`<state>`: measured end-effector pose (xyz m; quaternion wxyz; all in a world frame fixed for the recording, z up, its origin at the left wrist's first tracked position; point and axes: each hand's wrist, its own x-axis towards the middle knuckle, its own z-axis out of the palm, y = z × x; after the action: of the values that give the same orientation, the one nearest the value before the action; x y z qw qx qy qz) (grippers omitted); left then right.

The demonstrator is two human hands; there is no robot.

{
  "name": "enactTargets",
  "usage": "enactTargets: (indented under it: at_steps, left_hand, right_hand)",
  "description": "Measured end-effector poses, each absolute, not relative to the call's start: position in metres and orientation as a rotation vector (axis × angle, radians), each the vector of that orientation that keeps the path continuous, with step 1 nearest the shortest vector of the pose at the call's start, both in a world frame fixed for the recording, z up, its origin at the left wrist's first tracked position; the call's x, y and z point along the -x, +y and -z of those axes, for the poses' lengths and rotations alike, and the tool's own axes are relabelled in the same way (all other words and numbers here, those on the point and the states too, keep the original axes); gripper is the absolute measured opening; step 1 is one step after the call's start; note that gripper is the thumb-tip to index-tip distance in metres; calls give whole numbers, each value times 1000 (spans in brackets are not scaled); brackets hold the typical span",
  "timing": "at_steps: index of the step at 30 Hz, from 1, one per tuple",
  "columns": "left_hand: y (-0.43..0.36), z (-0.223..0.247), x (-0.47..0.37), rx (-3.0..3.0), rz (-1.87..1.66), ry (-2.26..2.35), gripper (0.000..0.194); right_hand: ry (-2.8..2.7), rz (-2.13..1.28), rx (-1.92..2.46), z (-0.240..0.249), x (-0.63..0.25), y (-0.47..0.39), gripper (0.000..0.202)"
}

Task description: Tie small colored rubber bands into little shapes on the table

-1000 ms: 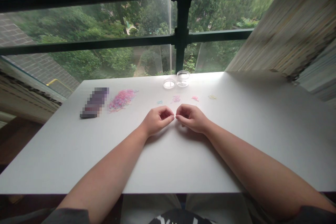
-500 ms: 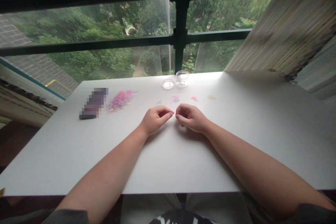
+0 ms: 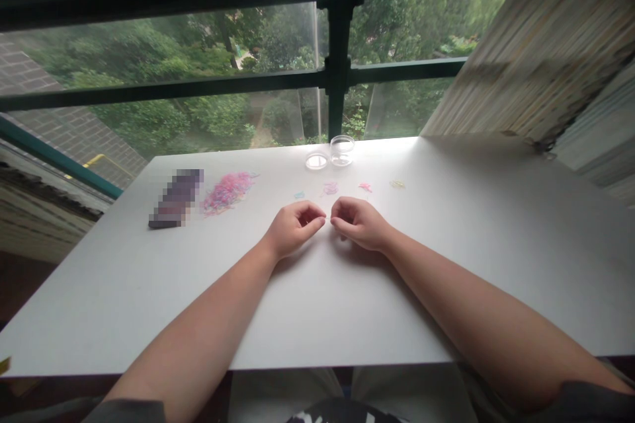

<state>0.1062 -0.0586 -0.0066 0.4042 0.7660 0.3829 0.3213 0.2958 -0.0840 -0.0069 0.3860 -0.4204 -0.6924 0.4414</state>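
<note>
Small piles (image 3: 330, 188) — four; large heap (image 3: 228, 193) — one.

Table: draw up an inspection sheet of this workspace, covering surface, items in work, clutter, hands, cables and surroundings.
Surface: white table, pale and smooth-looking.
Items in work: mixed heap at left; small piles in a row, blue pile, pale pink pile, bright pink pile, yellow pile; clear jar beside a flat clear disc.
Clutter: pixelated object left of the heap, identity unclear.
Hands: left hand and right hand pinched, fingertips close together; anything held is too small to identify.
Cables: nothing seen.
Surroundings: window beyond the table, curtain at right, trees outside.
</note>
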Motion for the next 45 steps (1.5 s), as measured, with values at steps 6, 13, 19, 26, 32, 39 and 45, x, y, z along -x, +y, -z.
enactTargets:
  at_steps: [6, 13, 19, 26, 32, 39, 45]
  left_hand:
    - [-59, 6, -106, -1938, -814, 952, 20]
    - [-59, 7, -106, -1958, -811, 948, 22]
    - [-59, 7, -106, -1963, -800, 950, 23]
    - [-59, 7, -106, -1965, -801, 958, 23]
    - [-59, 7, -107, -1952, -811, 950, 24]
    - [-61, 5, -108, -1918, -837, 955, 25]
    - [-63, 7, -109, -1963, -815, 956, 22]
  right_hand:
    - [-1749, -1136, 1088, 7, -296, -84, 9]
    - [-1719, -1167, 1084, 9, -295, -83, 10]
    - [-1690, -1203, 1086, 8, -294, -84, 11]
    - [-1678, -1202, 1090, 8, -294, -84, 11]
    - [-1690, -1192, 1102, 7, -295, -84, 12]
    - [-1706, -1178, 1111, 9, -296, -84, 12]
    - [-1766, -1133, 1107, 11, -296, -85, 12]
